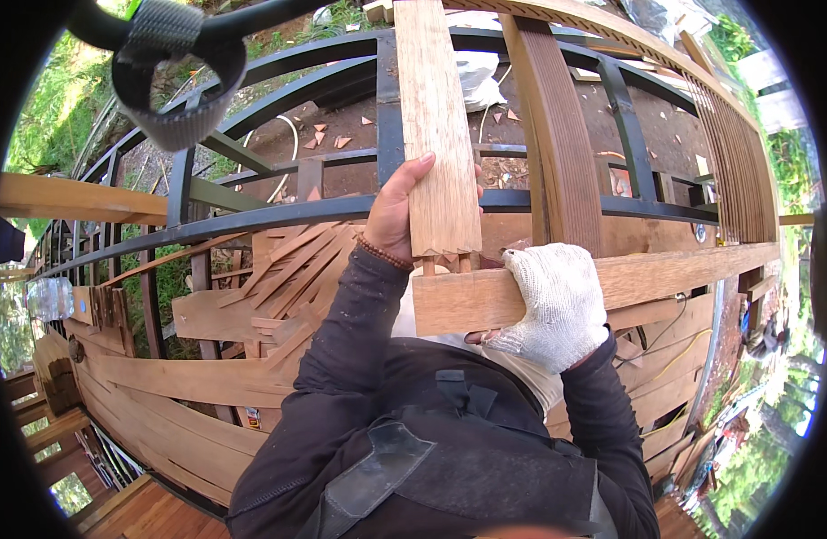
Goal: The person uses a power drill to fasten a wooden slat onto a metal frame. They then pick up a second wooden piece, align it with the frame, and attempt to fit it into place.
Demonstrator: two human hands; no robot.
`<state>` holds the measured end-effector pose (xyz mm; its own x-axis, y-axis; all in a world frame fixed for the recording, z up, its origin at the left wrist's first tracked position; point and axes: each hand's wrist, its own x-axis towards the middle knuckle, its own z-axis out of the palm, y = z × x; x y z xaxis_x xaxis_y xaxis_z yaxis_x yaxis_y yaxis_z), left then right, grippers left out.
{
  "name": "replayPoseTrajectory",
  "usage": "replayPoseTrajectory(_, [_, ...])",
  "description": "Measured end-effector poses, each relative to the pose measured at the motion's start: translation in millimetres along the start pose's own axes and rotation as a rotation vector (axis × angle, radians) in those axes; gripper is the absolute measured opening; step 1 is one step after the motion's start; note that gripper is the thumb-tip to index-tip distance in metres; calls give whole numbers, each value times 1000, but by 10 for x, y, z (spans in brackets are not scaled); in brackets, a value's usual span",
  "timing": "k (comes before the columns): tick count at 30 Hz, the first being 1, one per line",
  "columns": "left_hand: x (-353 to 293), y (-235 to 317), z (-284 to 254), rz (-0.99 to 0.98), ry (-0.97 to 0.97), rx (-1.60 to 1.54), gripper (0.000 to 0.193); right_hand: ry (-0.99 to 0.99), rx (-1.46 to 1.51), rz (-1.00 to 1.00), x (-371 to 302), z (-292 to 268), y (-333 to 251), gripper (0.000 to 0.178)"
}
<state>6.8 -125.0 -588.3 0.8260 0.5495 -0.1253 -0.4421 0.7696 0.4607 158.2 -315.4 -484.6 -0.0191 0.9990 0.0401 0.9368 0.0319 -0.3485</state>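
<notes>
My bare left hand (395, 208), with a beaded bracelet at the wrist, is closed round the lower part of a pale wooden board (436, 117) that runs away from me. My right hand (559, 301), in a white knit glove, grips a wooden rail (683, 277) lying crosswise in front of my body. It holds near the rail's left end. Two short dowels (465, 263) bridge a narrow gap between the board's near end and the rail's edge. The board's end looks rough and splintered. The fingers under both pieces are mostly hidden.
A dark brown grooved beam (557, 126) and a black metal frame (391, 108) lie beyond. The rail meets a slatted wooden panel (741, 171) at right. Thin wood strips (292, 278) pile at left over planks (198, 379). A grey strap loop (175, 117) hangs at upper left.
</notes>
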Motion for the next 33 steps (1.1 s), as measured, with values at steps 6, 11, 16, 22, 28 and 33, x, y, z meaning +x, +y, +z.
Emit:
replayPoseTrajectory(6, [-95,69,-125,-100,-40,13,78,-6,120,-25,76,37,65,66])
replayPoseTrajectory(11, [-76,80,-90,19,146,176,72,80,75,-66,-15,172,130,77])
replayPoseTrajectory(16, [-30,70,-133,25,116,234,71,14,51,-41,-45,178,114,80])
replayPoseTrajectory(22, [-43,46,-83,36,124,220,72,-17,50,-54,-28,107,114,77])
replayPoseTrajectory(28, [-89,70,-107,33,108,207,74,50,48,-92,-10,134,102,73])
replayPoseTrajectory(33, [-34,76,-356,-74,44,72,74,72,104,-119,33,48,94,63])
